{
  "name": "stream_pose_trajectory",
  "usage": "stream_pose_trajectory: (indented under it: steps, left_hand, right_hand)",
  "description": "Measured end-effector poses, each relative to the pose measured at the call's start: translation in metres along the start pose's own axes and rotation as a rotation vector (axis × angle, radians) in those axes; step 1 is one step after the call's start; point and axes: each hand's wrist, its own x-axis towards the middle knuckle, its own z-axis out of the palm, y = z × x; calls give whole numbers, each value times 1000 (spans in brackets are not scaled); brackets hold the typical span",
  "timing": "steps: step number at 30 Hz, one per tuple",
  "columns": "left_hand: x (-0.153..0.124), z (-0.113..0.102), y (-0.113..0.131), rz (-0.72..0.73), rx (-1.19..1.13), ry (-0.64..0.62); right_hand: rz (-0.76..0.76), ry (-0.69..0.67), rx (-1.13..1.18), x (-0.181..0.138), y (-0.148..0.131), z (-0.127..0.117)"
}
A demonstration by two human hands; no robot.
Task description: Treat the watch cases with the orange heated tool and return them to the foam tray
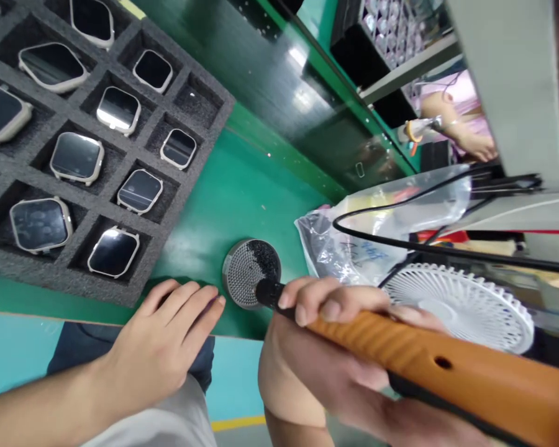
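My right hand [340, 310] is wrapped round an orange electric screwdriver [395, 344] with a black nose. Its tip points down at a round metal dish [235, 282], and the nose covers part of the rim. Small black screws [264, 257] lie heaped on one side of the dish's dimpled plate. Just left of the dish, my left hand [168, 335] rests palm down on the green bench edge with its fingers stretched out. Beyond it stands a grey foam tray [135, 282] whose compartments hold several square watch cases [114, 251] with dark faces.
A clear plastic bag [326, 248] and a white fan [461, 310] sit to the right, with a black cable [400, 244] looping above them. A dark glossy panel [279, 81] runs along the back of the green bench [242, 180]. Another person's hand [477, 143] shows at upper right.
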Motion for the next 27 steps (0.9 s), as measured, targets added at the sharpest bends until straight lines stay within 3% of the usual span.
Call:
stream_pose_trajectory:
  steps: [5,27]
  left_hand:
    - [3,0,2,-39,-1,34]
    - [9,0,4,-62,-7,132]
  right_hand:
    - [21,10,33,11,10,-10]
    - [49,-4,17,6,8,-1]
